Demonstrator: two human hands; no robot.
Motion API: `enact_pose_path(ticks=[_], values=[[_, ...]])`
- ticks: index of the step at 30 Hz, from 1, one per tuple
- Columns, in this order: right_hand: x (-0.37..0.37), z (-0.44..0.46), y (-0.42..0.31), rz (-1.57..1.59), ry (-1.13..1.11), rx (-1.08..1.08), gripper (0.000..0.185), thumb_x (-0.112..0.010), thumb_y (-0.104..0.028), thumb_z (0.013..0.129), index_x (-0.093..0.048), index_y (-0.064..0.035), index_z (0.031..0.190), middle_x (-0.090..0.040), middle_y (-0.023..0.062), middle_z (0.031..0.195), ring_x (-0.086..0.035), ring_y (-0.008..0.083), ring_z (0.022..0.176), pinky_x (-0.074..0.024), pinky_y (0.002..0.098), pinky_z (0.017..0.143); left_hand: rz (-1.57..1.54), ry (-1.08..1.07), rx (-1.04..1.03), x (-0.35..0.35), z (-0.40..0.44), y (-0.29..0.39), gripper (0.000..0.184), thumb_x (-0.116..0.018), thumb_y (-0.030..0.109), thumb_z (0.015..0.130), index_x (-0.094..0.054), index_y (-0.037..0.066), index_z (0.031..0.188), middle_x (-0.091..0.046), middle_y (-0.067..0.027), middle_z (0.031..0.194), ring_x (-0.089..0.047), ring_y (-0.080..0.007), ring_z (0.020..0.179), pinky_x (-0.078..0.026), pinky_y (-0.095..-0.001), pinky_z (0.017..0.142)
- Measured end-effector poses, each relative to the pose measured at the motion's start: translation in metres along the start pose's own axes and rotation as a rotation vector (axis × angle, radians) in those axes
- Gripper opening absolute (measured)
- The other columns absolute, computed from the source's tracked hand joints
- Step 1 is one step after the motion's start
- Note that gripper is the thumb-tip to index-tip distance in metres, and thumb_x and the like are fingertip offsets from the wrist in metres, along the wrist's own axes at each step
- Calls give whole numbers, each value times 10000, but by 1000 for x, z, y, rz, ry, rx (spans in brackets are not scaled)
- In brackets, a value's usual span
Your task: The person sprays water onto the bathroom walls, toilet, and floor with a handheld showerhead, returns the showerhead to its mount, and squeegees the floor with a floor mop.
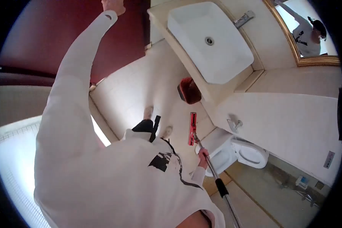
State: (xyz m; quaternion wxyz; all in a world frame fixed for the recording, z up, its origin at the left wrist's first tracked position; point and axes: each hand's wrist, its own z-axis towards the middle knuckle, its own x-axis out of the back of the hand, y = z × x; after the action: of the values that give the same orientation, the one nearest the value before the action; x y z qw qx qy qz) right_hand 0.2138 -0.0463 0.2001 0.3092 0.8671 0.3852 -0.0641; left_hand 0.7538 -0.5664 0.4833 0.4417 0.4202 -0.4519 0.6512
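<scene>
My right hand (203, 153) is closed around the metal pole of a mop (212, 166). Its narrow red head (192, 129) is above the pale floor, near the toilet; whether it touches the floor I cannot tell. A black sleeve sits lower on the pole. My left arm stretches far up and to the left, and my left hand (114, 5) is at the top edge of the view, against the dark red door (117, 41). Its fingers are cut off by the frame, so their grip is hidden.
A white basin (231, 68) with a tap (244, 19) rests on a beige counter (182, 57). Below stands a red-brown bin (189, 90). The toilet (250, 155) has its lid raised. A gold-framed mirror (318, 60) reflects a person. White partition (285, 117) carries a hook (235, 124).
</scene>
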Motion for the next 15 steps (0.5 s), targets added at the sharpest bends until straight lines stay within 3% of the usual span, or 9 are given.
enact_pose_path(ticks=[2, 4, 7, 9, 11, 12, 13, 15], values=[[-20, -18, 33, 75, 48, -54, 171, -429, 72, 598, -375, -90, 598, -344, 8, 501, -382, 127, 428, -364, 272, 408, -32, -24, -6, 5, -10, 3, 445, -519, 190, 769, -358, 45, 1157, -394, -123, 1094, -382, -304, 1025, -347, -434, 848], [-33, -36, 39, 123, 50, 189, 125, -443, 7, 624, -374, -85, 575, -324, 26, 477, -374, 149, 424, -358, 306, 427, -38, -8, 0, 0, -30, 10, 452, -525, 194, 766, -357, 43, 1158, -394, -122, 1101, -381, -301, 1031, -347, -433, 849], [-41, -39, 8, 77, 63, 269, 104, -468, -4, 583, -388, -71, 588, -351, 48, 496, -409, 169, 474, -361, 298, 435, 35, 117, -5, -16, -57, 23, 479, -536, 189, 760, -347, 52, 1178, -381, -120, 1129, -367, -306, 1052, -321, -427, 883], [-46, -42, 1, 101, 123, 206, 122, -489, -10, 593, -390, -75, 564, -363, 49, 471, -408, 159, 432, -360, 293, 414, 111, 319, -19, -34, -81, 33, 565, -597, 211, 696, -362, 79, 1193, -399, -129, 1166, -375, -341, 1082, -337, -464, 881], [-5, 42, -180, -395, -21, 206, 149, -497, -6, 601, -381, -84, 549, -396, 45, 491, -422, 151, 438, -365, 287, 412, 56, 372, -17, -22, -114, 42, 552, -586, 185, 670, -376, 79, 1169, -406, -119, 1159, -369, -342, 1083, -311, -461, 899], [-34, -16, -70, 43, 168, 180, 154, -499, -8, 615, -383, -84, 549, -411, 35, 506, -441, 140, 476, -374, 271, 458, 6, 412, -20, -17, -134, 39, 540, -574, 159, 644, -390, 78, 1145, -413, -110, 1151, -363, -343, 1085, -284, -459, 918], [-30, -13, -75, 39, 167, 176, 154, -499, -8, 615, -383, -84, 549, -411, 35, 506, -441, 140, 476, -374, 271, 458, 7, 415, -15, -13, -151, 40, 540, -574, 159, 644, -390, 78, 1145, -413, -110, 1151, -363, -343, 1085, -284, -459, 918], [-21, 0, -97, -267, 14, 211, 138, -482, -2, 577, -383, -93, 544, -387, 40, 511, -424, 158, 481, -360, 257, 482, -39, 435, -45, -6, -185, 42, 592, -586, 157, 626, -370, 82, 1173, -404, -100, 1172, -334, -339, 1118, -274, -448, 933]])
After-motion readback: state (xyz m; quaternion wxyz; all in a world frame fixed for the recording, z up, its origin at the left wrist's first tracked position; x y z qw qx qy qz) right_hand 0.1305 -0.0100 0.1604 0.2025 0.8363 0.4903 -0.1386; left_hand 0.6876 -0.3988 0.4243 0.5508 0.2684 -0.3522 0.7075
